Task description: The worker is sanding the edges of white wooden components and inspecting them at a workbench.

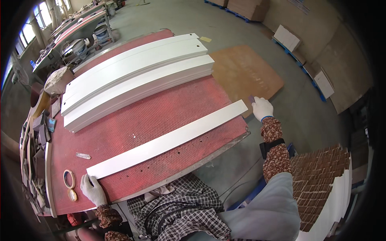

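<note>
A long narrow white board (169, 138) lies slantwise across the red mesh-covered table (161, 106). My left hand (93, 190), in a white knit glove, grips the board's left end between thumb and fingers. Just past the right end is my gloved right hand (262, 109), closed on a small purplish sanding block (251, 99), mostly hidden by the fingers. It is held beyond the table's edge, apart from the board.
Behind the board, white panels (136, 78) are stacked. A tape roll (69, 179), a small yellowish disc (72, 195) and a clear strip (83, 155) lie at left. Worn blocks (40, 128) crowd the left edge. Stacked boards (321, 180) stand at my right.
</note>
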### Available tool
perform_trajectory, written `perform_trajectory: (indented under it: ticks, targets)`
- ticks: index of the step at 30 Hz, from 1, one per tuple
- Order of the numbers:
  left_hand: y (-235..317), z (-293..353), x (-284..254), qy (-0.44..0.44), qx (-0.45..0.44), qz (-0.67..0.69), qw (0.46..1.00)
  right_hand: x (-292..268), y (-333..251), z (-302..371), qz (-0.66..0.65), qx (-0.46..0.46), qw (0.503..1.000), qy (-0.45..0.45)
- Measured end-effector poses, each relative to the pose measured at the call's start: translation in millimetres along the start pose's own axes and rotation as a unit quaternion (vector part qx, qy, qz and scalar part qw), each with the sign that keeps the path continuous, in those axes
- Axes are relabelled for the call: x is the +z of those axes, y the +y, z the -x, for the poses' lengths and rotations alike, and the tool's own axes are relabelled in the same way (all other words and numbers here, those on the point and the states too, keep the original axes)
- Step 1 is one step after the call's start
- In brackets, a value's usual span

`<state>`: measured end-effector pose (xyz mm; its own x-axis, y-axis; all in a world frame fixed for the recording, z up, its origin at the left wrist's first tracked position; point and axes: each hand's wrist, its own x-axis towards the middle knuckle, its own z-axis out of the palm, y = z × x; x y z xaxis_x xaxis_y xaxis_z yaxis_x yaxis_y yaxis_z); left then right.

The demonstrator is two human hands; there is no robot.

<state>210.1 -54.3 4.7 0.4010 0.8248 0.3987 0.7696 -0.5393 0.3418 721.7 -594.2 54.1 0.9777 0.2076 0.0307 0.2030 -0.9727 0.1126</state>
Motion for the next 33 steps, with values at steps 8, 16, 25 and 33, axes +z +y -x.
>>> perform_trajectory:
  ticks: [8, 16, 25, 33]
  targets:
    - [0.9, 19.6, -22.1, 0.002, -0.019, 0.000, 1.000, -15.9, -4.9, -16.6, 0.089, -0.065, 0.993, -0.047]
    - [-36.1, -2.7, -38.1, 0.030, 0.049, 0.104, 0.993, 1.2, -22.3, 23.3, -0.451, -0.099, 0.881, -0.101]
    - [-75.4, 14.2, -61.3, -0.002, 0.060, 0.101, 0.993, 41.0, 74.1, -16.9, -0.467, -0.110, 0.875, -0.060]
    - [-62.6, 12.4, -59.2, -0.053, -0.010, 0.282, 0.958, 24.0, 111.9, 17.9, -0.531, 0.041, 0.846, -0.009]
